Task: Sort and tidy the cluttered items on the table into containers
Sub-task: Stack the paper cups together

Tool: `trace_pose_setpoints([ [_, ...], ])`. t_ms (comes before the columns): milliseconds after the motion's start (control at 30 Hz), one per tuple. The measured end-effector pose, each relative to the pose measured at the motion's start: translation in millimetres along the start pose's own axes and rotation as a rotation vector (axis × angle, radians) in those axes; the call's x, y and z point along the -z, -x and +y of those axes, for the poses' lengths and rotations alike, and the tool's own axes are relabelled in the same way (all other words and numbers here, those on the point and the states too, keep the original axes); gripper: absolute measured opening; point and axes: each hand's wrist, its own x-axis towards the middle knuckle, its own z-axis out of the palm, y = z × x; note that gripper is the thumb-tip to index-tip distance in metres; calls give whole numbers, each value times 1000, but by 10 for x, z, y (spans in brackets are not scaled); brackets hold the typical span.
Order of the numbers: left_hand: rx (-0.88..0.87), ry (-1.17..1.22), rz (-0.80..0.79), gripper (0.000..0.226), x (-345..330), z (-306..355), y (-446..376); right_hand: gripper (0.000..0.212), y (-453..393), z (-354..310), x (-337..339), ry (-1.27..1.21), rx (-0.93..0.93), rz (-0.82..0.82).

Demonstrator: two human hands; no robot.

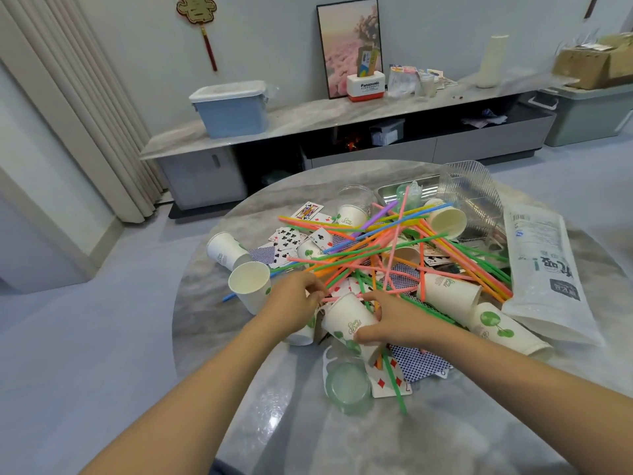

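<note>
A heap of coloured straws (394,248), playing cards (291,238) and white paper cups with green print covers the round marble table (274,423). My right hand (394,320) grips one paper cup (346,320) lying on its side at the near edge of the heap, thumb below and fingers over its top. My left hand (294,299) reaches into the pile just left of that cup, its fingertips curled on pink straws (329,298). An upright paper cup (250,284) stands left of my left hand.
A metal tray (424,190) and a clear plastic container (472,197) sit at the table's far side. A white plastic bag (544,269) lies on the right. A green-tinted clear lid (347,385) lies near me. A low cabinet with a blue box (233,111) stands behind.
</note>
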Motion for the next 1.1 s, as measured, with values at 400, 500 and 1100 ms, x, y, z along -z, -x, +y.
trace_pose_setpoints([
  [400, 16, -295, -27, 37, 6, -151, -119, 84, -44, 11, -44, 70, 68, 147],
  [500, 32, -340, -29, 37, 23, -162, -135, 77, -28, -18, -40, 87, 65, 178],
  [1100, 45, 278, 261, 12, 272, -6, 26, 81, 48, -70, 43, 225, 129, 218],
])
